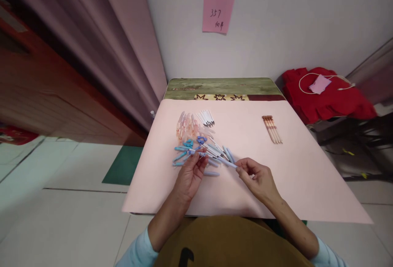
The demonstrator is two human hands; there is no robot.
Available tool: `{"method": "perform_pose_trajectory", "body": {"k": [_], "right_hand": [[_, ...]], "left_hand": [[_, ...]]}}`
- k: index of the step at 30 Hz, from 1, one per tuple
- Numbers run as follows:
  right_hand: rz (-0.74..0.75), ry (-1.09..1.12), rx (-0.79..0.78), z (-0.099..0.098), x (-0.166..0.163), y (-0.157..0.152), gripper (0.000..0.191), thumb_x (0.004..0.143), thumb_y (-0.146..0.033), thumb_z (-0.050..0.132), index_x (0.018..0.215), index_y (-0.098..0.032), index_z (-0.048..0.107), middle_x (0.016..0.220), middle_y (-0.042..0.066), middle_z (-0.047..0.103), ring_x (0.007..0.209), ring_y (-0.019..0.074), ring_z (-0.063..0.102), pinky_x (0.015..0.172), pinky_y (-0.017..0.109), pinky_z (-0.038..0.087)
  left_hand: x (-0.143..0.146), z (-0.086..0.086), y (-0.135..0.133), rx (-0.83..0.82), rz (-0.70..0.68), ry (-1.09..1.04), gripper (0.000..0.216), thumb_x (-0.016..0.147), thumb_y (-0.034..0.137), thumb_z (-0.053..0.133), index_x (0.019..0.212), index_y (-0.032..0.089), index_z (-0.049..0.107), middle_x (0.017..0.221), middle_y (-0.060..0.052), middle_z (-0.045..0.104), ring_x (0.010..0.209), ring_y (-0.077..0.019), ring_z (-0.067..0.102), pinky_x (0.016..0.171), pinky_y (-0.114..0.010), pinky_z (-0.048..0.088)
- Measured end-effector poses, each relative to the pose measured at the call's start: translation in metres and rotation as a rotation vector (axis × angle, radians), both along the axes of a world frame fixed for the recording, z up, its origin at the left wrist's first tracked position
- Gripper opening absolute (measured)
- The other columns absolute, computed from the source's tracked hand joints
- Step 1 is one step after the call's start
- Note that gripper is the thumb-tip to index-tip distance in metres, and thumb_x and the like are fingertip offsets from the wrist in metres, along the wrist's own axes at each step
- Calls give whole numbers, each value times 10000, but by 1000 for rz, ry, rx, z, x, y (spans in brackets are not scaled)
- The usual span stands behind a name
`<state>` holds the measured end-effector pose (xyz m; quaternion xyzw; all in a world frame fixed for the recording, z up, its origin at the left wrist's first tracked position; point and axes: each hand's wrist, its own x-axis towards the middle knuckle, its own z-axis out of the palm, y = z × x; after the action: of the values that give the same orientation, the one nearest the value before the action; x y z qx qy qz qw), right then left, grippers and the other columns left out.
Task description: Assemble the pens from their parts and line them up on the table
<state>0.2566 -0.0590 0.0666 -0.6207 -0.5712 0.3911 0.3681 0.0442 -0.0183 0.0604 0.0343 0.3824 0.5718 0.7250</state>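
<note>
Pale-blue pen barrel (227, 163), one, slants from the right hand (256, 177) toward the left hand (193, 172), pinched at its near end between thumb and forefinger, the other fingers loosely curled. The left hand, palm turned up, closes thumb and fingertips on a small blue part (202, 153). Both forearms reach in from the near edge over the pink sheet (307, 181). Two loose pale barrels (230, 155) lie just beyond the held one. Four brown-topped pens (272, 130) lie side by side beyond the right hand; beyond the left are white refills (206, 117) and clear barrels (187, 125), too overlapped to count.
</note>
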Motion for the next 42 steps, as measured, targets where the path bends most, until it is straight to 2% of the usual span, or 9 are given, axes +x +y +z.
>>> {"method": "perform_pose_trajectory", "body": {"k": [11, 16, 24, 28, 35, 42], "right_hand": [[11, 16, -18, -2, -1, 0, 231, 850, -386, 588, 884, -185, 695, 627, -8, 568, 567, 125, 487, 484, 222, 345], [17, 36, -3, -3, -6, 1, 236, 844, -392, 591, 883, -183, 695, 635, -1, 588, 565, 127, 495, 500, 228, 382], [130, 35, -82, -10, -10, -1, 259, 850, -387, 598, 968, -183, 705, 664, -9, 588, 586, 128, 509, 538, 232, 399], [169, 85, -125, -16, -9, -2, 263, 871, -402, 583, 942, -179, 704, 628, -26, 545, 565, 117, 476, 525, 226, 374], [168, 230, -175, -20, -10, -2, 295, 856, -435, 611, 937, -164, 694, 651, -9, 588, 598, 126, 544, 573, 237, 444], [157, 265, -196, -21, -9, -3, 278, 849, -418, 625, 930, -160, 691, 640, -18, 578, 591, 118, 525, 573, 236, 432]], "left_hand": [[1, -2, -1, -13, -9, -14, 141, 801, 123, 724, 940, 106, 706, 1012, -96, 745, 823, -140, 714, 773, -237, 606], [3, -4, -3, -24, -42, -18, 157, 788, 143, 744, 940, 114, 714, 1056, -97, 737, 828, -130, 708, 777, -224, 599], [7, -6, -6, 8, -77, 22, 159, 768, 164, 769, 910, 108, 726, 1042, -89, 734, 756, -106, 689, 710, -196, 590], [7, -8, -7, 8, -81, 36, 168, 756, 178, 783, 903, 119, 728, 1003, -81, 741, 756, -105, 686, 713, -197, 589], [6, -9, -7, 17, -83, 31, 173, 746, 169, 789, 899, 120, 726, 984, -72, 739, 742, -105, 683, 700, -200, 582], [6, -8, -8, 13, -104, 20, 180, 755, 181, 785, 908, 105, 729, 1010, -79, 736, 752, -105, 681, 707, -194, 575]]}}
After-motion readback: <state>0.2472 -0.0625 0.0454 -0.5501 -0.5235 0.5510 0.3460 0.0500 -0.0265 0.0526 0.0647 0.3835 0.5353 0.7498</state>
